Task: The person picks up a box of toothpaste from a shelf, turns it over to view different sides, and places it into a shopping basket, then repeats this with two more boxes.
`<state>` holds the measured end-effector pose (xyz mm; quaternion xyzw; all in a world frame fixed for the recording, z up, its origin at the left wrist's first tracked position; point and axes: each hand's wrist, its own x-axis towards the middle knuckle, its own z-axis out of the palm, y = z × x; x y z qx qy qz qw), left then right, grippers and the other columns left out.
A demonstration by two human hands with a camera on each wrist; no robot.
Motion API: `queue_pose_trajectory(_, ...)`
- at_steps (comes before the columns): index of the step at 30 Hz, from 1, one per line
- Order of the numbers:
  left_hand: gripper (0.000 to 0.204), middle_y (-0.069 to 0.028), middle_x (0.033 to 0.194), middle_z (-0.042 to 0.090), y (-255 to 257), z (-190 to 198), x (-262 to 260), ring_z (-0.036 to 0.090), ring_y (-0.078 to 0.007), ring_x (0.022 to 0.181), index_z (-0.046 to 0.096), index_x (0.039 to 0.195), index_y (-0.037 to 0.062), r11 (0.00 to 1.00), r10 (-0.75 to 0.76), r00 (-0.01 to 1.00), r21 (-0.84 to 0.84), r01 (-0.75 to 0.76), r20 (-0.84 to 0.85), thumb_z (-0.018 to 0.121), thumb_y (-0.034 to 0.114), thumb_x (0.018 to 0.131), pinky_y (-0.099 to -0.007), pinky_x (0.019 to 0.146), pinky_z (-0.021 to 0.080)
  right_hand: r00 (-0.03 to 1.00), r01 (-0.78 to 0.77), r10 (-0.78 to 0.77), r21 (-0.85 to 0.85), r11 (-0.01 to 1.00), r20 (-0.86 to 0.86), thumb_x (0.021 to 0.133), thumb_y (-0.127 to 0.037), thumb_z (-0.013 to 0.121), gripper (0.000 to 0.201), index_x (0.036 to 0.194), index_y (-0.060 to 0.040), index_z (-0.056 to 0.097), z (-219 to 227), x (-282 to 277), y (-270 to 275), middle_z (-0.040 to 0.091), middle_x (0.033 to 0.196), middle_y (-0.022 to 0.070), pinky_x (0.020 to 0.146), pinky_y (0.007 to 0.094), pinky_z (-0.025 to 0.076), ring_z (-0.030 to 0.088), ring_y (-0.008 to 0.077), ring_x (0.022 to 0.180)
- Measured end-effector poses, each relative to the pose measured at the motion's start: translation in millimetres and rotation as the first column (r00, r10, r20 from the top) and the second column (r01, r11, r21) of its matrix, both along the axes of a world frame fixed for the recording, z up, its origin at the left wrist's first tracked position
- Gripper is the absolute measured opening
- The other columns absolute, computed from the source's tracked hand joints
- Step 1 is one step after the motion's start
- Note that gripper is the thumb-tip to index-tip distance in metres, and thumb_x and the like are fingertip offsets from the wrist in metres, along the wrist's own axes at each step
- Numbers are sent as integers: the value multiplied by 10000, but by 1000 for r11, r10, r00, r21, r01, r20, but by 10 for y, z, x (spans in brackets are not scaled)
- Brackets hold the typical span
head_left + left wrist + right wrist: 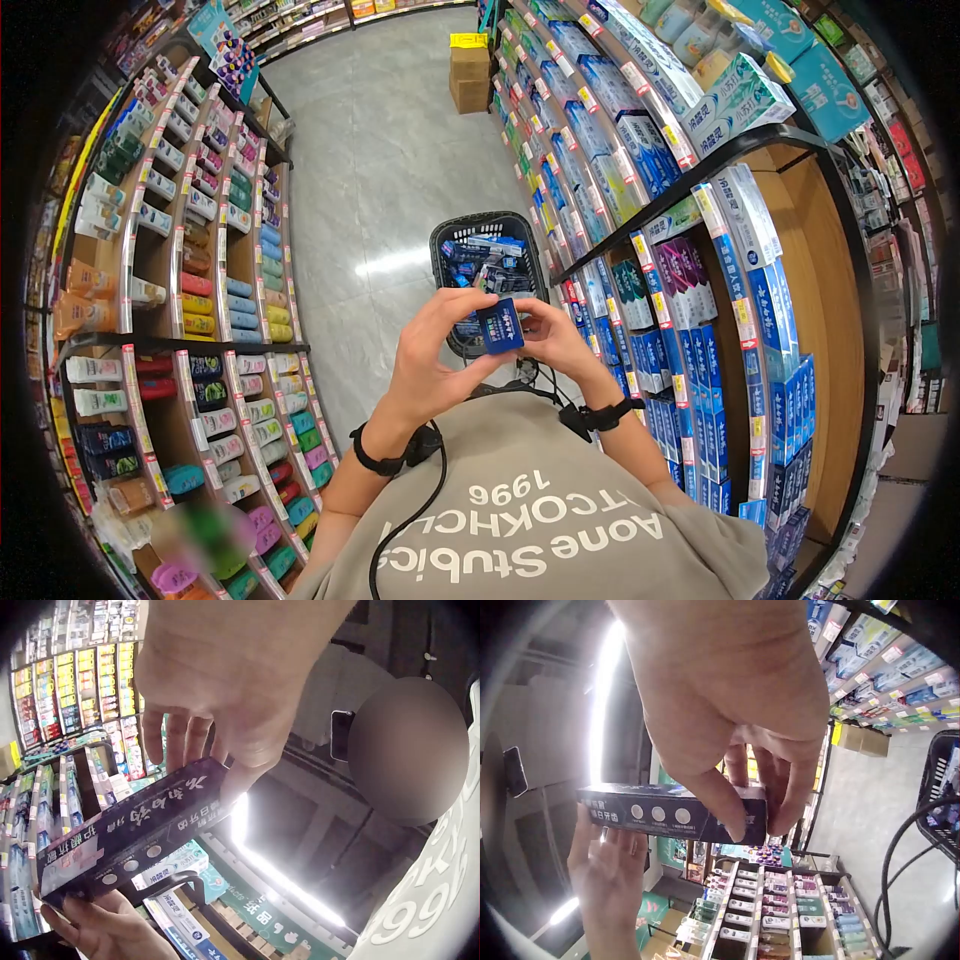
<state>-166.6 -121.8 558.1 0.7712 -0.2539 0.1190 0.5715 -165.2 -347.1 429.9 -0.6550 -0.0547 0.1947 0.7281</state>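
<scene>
frame center | we pinch navy toothpaste box (503, 326): left hand (425, 355) one end, right hand (562, 345) other | black shopping basket (484, 217) above

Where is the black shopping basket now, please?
In the head view, the black basket is just beyond the blue box, beside the right-hand shelves.

Hands (440, 352) around blue box (501, 327)

Left hand (432, 352): thumb and fingers pinched, aimed toward one o'clock
Right hand (560, 345): pinched, aimed toward ten o'clock
Forearms (345, 490): converged
</scene>
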Motion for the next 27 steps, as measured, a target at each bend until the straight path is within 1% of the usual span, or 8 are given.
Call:
queue_pose_trajectory(5, 578, -147, 1150, 691, 31, -18, 21, 670, -321, 1069, 651, 1217, 34, 999, -27, 998, 25, 29, -55, 900, 63, 696, -397, 927, 534, 1000, 10, -10, -11, 1000, -9, 767, 125, 750, 561, 1289, -15, 597, 51, 4, -35, 666, 1168, 66, 859, 339, 617, 672, 169, 1022)
queue_pose_trajectory(8, 571, -111, 1131, 680, 39, -90, 30, 649, -240, 1018, 655, 1212, 41, 1000, -2, 998, 11, 2, -63, 879, 50, 688, -334, 852, 506, 1000, 3, -4, -38, 999, -19, 760, 118, 761, 564, 1285, -15, 606, 77, 18, -59, 666, 1177, 64, 869, 331, 602, 669, 162, 1029)
queue_pose_trajectory(11, 599, -89, 1137, 666, 141, -133, 51, 642, -217, 1035, 629, 1269, 42, 1000, 16, 987, 22, -13, -161, 861, 49, 718, -333, 880, 501, 999, -35, 32, -70, 997, -36, 759, 100, 777, 591, 1313, -16, 607, 142, 27, -122, 666, 1202, 62, 909, 319, 570, 661, 157, 1054)
queue_pose_trajectory(14, 568, -71, 1126, 649, 295, -135, 84, 634, -190, 1026, 590, 1329, 40, 997, 70, 978, 51, -61, -197, 810, 77, 807, -329, 904, 496, 997, -73, 72, -17, 997, -42, 788, 47, 792, 604, 1356, -21, 597, 261, 24, -215, 665, 1225, 61, 947, 305, 535, 650, 153, 1082)
queue_pose_trajectory(17, 519, -70, 1110, 639, 493, -214, 142, 623, -167, 1013, 559, 1369, 32, 996, 92, 926, 51, -79, -367, 743, 106, 889, -317, 911, 489, 997, -38, 42, 61, 997, -58, 853, -39, 785, 569, 1386, -26, 585, 316, 46, -317, 664, 1239, 61, 961, 295, 516, 639, 148, 1104)
queue_pose_trajectory(22, 257, -79, 890, 659, 679, -531, 165, 631, -148, 763, 617, 1142, 7, 989, 140, 886, 98, -107, -442, 684, 194, 978, -292, 716, 507, 1000, 12, -9, 138, 990, -20, 917, -147, 768, 518, 1379, -9, 582, 440, 116, -358, 671, 1227, 74, 929, 297, 520, 633, 135, 1077)
queue_pose_trajectory(24, 252, -71, 786, 647, 715, -615, 136, 616, -135, 674, 613, 1040, -5, 990, 140, 837, 47, -135, -528, 645, 244, 1014, -290, 638, 499, 999, -12, 16, 134, 991, -30, 908, -149, 779, 525, 1371, 2, 584, 431, 97, -373, 682, 1197, 73, 902, 291, 525, 640, 131, 1040)
queue_pose_trajectory(27, 331, -56, 698, 613, 784, -623, 109, 586, -116, 581, 603, 918, -3, 986, 158, 799, 137, -96, -580, 596, 302, 1048, -285, 538, 461, 996, -52, 59, 94, 994, -69, 888, -144, 798, 537, 1357, 17, 591, 409, 70, -399, 701, 1136, 63, 848, 272, 536, 654, 126, 983)
